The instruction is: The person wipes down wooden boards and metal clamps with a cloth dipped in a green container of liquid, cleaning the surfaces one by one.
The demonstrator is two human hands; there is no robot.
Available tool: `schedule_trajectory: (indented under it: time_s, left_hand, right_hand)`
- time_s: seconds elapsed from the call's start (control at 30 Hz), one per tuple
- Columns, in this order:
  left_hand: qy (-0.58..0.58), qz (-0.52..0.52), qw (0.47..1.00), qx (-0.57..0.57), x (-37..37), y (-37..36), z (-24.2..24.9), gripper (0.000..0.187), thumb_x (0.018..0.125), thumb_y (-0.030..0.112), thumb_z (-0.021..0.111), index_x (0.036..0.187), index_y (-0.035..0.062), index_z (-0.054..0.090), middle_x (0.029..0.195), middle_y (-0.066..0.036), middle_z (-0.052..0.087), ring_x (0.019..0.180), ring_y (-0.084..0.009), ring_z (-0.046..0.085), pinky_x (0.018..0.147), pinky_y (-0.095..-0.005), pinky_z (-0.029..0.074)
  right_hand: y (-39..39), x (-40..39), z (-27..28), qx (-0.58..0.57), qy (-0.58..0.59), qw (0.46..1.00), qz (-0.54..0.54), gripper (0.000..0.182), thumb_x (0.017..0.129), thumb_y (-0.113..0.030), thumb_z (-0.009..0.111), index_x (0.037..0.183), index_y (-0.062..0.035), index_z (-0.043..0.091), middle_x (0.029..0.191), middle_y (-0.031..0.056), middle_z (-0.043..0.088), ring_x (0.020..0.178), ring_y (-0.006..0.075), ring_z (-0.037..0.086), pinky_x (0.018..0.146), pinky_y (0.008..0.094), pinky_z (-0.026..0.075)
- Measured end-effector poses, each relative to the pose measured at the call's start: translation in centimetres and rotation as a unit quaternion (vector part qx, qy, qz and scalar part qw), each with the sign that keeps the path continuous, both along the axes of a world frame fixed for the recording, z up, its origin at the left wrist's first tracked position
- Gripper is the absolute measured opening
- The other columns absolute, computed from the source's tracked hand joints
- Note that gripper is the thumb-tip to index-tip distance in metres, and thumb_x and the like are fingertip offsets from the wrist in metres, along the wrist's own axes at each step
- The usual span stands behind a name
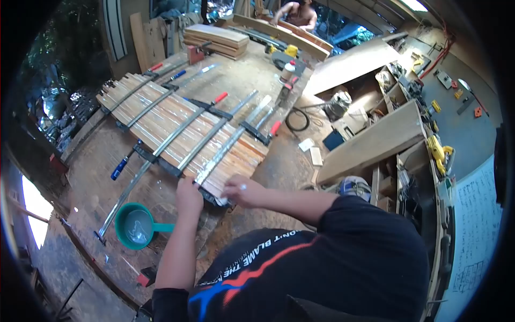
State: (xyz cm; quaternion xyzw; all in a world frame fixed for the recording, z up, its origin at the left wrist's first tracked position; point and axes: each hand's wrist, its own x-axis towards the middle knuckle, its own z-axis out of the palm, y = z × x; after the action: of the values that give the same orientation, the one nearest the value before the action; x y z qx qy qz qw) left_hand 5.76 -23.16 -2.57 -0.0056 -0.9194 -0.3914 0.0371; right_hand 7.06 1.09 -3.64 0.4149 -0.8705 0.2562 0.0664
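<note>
A panel of glued wood strips lies on the workbench, squeezed by several long bar clamps. The nearest bar clamp runs across the panel's near end. Its lower jaw sits at the panel's edge, between my hands. My left hand grips the clamp's bar end from the left. My right hand closes over the jaw from the right, knuckles up. The part of the clamp under my fingers is hidden.
A teal cup with a handle stands left of my left arm. A glue bottle, a black cable loop and stacked boards lie farther back. Another person works at the far bench. Tool shelves stand on the right.
</note>
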Motion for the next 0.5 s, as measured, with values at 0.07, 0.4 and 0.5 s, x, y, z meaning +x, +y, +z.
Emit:
schedule_trajectory:
  time_s: [0.07, 0.4, 0.5]
  left_hand:
    - [0.037, -0.018, 0.999, -0.007, -0.6, -0.1, -1.2, 0.022, 0.092, 0.008, 0.063, 0.114, 0.0041, 0.067, 0.111, -0.023, 0.063, 0.11, -0.0432, 0.061, 0.093, -0.0523, 0.05]
    - [0.076, -0.011, 0.996, -0.047, -0.5, -0.2, -1.5, 0.02, 0.096, 0.013, 0.064, 0.111, 0.0013, 0.07, 0.106, -0.023, 0.069, 0.102, -0.0418, 0.066, 0.088, -0.0501, 0.052]
    - [0.083, -0.004, 0.995, -0.06, -0.4, -0.2, -1.4, 0.022, 0.096, 0.014, 0.065, 0.113, 0.0025, 0.071, 0.105, -0.022, 0.069, 0.101, -0.0418, 0.066, 0.088, -0.0502, 0.052]
  right_hand:
    - [-1.7, -1.8, -1.0, 0.022, 0.061, 0.997, -0.051, 0.032, 0.072, -0.022, 0.076, 0.103, -0.0114, 0.076, 0.103, 0.0165, 0.065, 0.101, 0.0371, 0.063, 0.087, 0.0457, 0.052]
    - [1.3, 2.6, 1.2, 0.044, 0.02, 0.998, -0.037, 0.027, 0.08, -0.021, 0.077, 0.106, -0.0229, 0.08, 0.106, 0.0052, 0.07, 0.105, 0.0279, 0.064, 0.092, 0.0381, 0.054]
    - [-1.7, -1.7, 0.1, 0.069, 0.077, 0.993, -0.049, 0.025, 0.082, -0.015, 0.074, 0.106, -0.0207, 0.079, 0.106, 0.0036, 0.069, 0.103, 0.0269, 0.065, 0.091, 0.0366, 0.054]
